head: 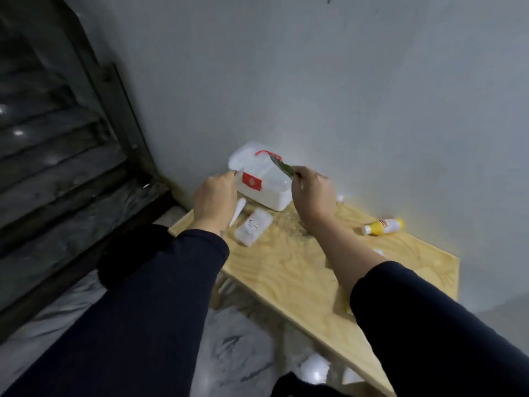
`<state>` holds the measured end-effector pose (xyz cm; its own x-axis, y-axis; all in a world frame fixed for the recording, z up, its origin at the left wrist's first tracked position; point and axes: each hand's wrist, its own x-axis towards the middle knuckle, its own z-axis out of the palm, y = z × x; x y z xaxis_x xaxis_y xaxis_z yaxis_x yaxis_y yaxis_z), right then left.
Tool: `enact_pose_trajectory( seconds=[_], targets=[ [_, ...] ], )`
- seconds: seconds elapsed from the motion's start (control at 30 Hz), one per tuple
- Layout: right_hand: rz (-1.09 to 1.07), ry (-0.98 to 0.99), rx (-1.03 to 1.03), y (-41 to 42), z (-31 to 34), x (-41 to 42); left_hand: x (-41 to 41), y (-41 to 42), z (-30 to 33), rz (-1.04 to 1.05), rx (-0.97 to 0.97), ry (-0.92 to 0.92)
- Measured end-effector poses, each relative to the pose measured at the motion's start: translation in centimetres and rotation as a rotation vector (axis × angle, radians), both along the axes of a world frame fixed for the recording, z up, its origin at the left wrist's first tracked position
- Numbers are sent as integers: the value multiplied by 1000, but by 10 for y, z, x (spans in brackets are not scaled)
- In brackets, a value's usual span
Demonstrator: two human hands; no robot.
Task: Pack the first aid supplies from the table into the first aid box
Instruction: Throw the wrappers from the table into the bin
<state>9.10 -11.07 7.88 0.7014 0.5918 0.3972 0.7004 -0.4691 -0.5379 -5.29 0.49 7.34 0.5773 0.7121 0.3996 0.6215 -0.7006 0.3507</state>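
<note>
Gripping a green strip (pixel 282 166), right hand (pixel 313 196) beside first aid box (pixel 262 179).

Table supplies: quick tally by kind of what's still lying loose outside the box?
Yellow and white bottle: 1
Clear wrapped packet: 1
Slim white stick-shaped item: 1
Total clearly visible on the table: 3
Small white bits beside the right forearm are too hidden to count. The dark green item is in the right hand, not on the table.
</note>
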Motion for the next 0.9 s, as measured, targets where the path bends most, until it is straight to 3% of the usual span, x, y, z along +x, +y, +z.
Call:
enact_pose_trajectory(
  seconds=[0.3,0.5,0.9],
  targets=[
    [247,106,-156,152,-17,-134,-140,117,-27,225,-149,29],
    [338,321,-342,246,-64,-211,-216,192,-79,328,-343,105],
    [379,537,-650,407,-185,-252,-238,331,-187,497,-708,159]
  ],
)
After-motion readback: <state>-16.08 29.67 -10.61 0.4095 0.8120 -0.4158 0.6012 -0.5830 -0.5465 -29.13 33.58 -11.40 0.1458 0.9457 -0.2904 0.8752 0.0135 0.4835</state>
